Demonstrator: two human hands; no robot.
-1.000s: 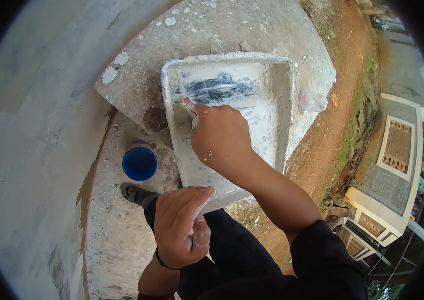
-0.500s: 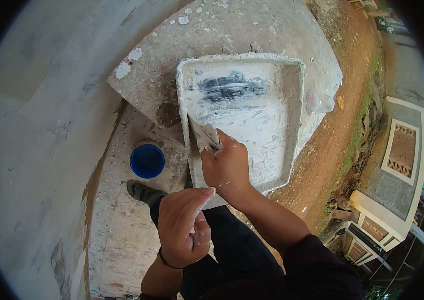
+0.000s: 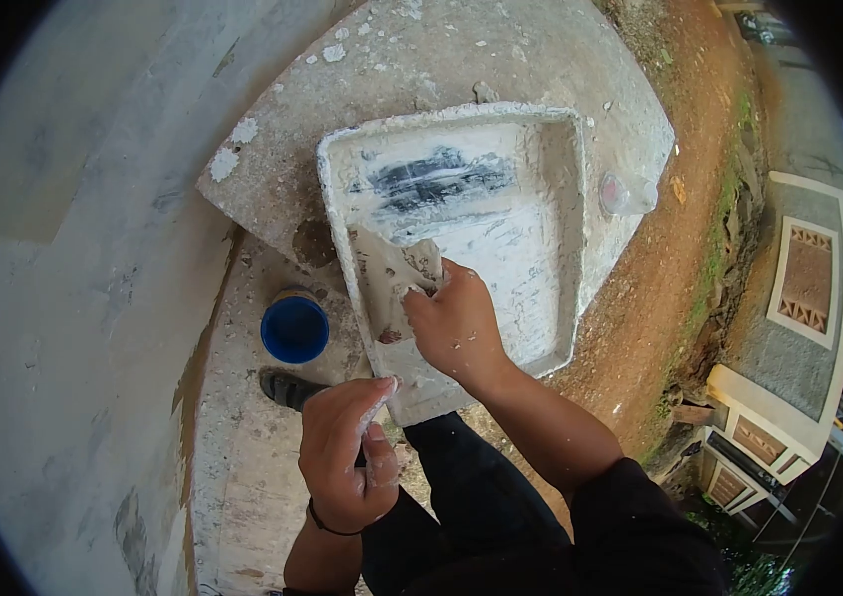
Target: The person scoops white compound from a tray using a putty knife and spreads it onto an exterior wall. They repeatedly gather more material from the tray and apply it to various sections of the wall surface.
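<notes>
A white putty-caked tray (image 3: 541, 149) rests tilted on a concrete ledge, a dark scraped patch showing in its far part. My right hand (image 3: 456, 328) is inside the tray, shut on a putty knife (image 3: 412, 260) whose blade carries grey-white putty and lies against the tray's floor near the left wall. My left hand (image 3: 342, 452) grips the tray's near left corner, thumb smeared with putty.
A blue round container (image 3: 294, 329) stands on the concrete below the ledge, beside my sandalled foot (image 3: 287, 389). A clear plastic cup (image 3: 625, 194) lies at the ledge's right edge. Bare red soil falls away to the right; a grey wall rises on the left.
My right hand drew the putty knife from the dark patch at the tray's far end back toward me along the left wall, gathering putty. My left hand stayed on the tray's corner.
</notes>
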